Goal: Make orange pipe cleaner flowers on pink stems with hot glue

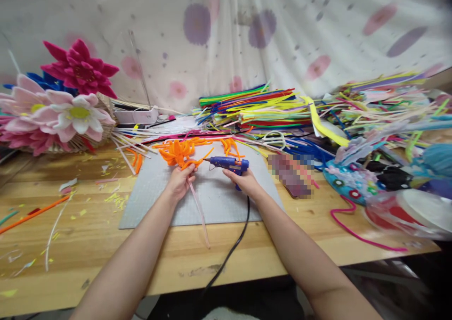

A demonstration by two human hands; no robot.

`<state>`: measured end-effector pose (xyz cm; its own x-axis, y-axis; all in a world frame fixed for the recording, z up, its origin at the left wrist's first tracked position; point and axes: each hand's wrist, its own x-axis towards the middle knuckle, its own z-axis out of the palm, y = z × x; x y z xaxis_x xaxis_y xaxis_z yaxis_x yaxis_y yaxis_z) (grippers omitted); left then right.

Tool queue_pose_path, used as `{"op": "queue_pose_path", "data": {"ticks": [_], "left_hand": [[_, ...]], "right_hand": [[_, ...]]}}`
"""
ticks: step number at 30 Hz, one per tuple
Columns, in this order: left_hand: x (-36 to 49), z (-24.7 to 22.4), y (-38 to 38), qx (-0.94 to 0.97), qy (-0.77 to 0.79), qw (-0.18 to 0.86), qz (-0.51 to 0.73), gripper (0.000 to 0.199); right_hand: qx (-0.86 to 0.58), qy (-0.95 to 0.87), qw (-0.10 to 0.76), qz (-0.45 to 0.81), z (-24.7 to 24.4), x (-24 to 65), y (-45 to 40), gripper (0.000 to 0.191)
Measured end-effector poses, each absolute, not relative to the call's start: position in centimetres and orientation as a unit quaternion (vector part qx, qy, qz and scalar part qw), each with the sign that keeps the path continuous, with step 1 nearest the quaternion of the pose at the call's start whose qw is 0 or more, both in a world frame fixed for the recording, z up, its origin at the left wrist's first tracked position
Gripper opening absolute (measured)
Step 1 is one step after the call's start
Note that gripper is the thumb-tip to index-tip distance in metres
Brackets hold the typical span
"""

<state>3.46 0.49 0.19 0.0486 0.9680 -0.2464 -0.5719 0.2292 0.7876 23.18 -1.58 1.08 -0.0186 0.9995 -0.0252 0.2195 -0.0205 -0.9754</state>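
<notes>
My left hand is closed around the base of an orange pipe cleaner flower. A pale pink stem hangs down from under those fingers toward the table's front. In my right hand is a blue hot glue gun, its nozzle pointing left and close to an orange strip beside the flower. Whether the tip touches the strip I cannot tell. A black cord runs from the gun's handle down over the table edge. More orange pipe cleaner pieces lie behind the gun.
A grey cutting mat lies under my hands on the wooden table. Fluffy flowers stand at left. Bundles of coloured pipe cleaners line the back, with scissors before them. At right are a blue decorated piece and a wrapped spool.
</notes>
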Motion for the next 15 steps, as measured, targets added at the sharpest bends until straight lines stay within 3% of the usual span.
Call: {"op": "queue_pose_path", "data": {"ticks": [15], "left_hand": [[3.45,0.40,0.42,0.245,0.392,0.680,0.568,0.024]], "right_hand": [[-0.556,-0.551,0.412,0.466,1.43,23.32,-1.72,0.039]]}}
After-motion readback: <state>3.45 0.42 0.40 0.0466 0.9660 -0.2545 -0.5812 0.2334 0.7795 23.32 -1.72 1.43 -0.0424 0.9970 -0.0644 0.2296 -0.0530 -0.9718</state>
